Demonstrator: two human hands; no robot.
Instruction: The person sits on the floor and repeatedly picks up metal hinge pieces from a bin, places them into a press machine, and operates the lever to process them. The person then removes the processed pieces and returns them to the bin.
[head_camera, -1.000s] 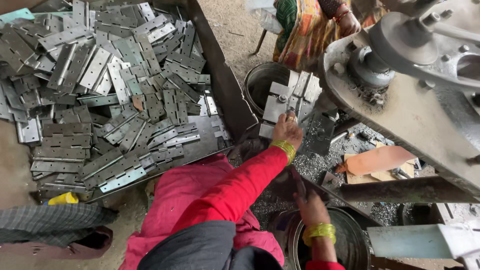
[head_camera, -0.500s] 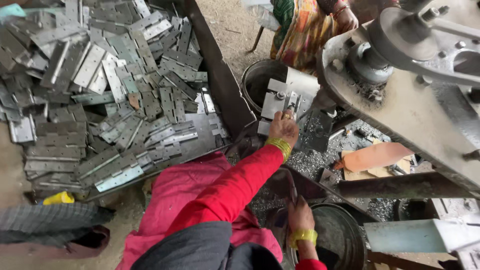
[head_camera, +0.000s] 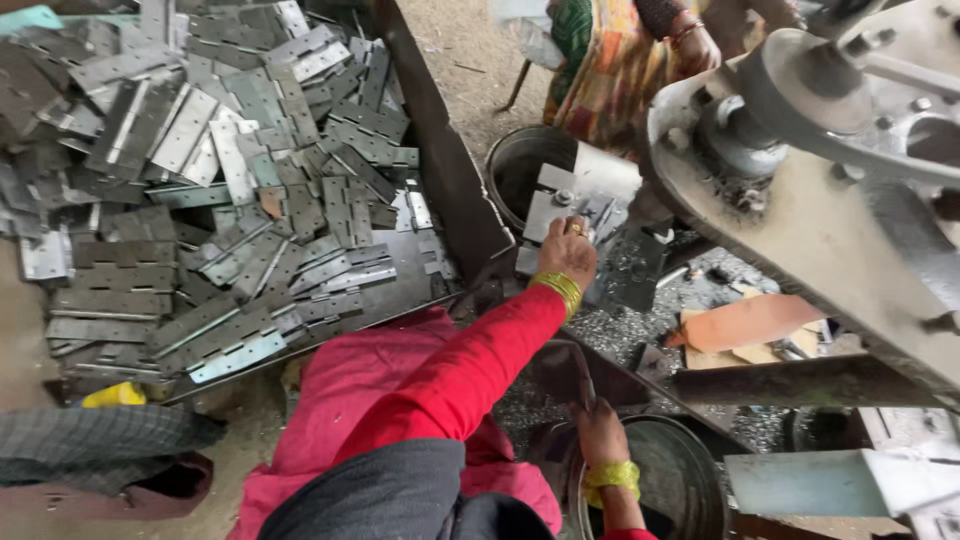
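Press machine (head_camera: 830, 190) fills 1 to 3 o'clock, heavy grey casting with a flywheel. Hinge pile (head_camera: 220, 190) in a dark tray takes 9 to 11 o'clock, flat grey steel hinge plates, some stacked, some loose. Two dark metal buckets: one (head_camera: 520, 165) at 12 o'clock, one (head_camera: 690, 480) at 5 o'clock.

Left hand (head_camera: 568, 252), centre frame, red sleeve and yellow bangles, fingers curled and pinched on a small stack of hinge plates (head_camera: 575, 200) just beside the 12 o'clock bucket rim. To do this well, in my judgement: keep the plates squared and gripped by the edges, clear of sharp burrs and away from the press. Plates look thin, dull silver, punched with holes, knuckled edge.

Right hand (head_camera: 600, 432) at 5 o'clock, closed round a dark handle or rim by the lower bucket; exact object unclear.

Another person's patterned garment (head_camera: 610, 60) at 12 o'clock.
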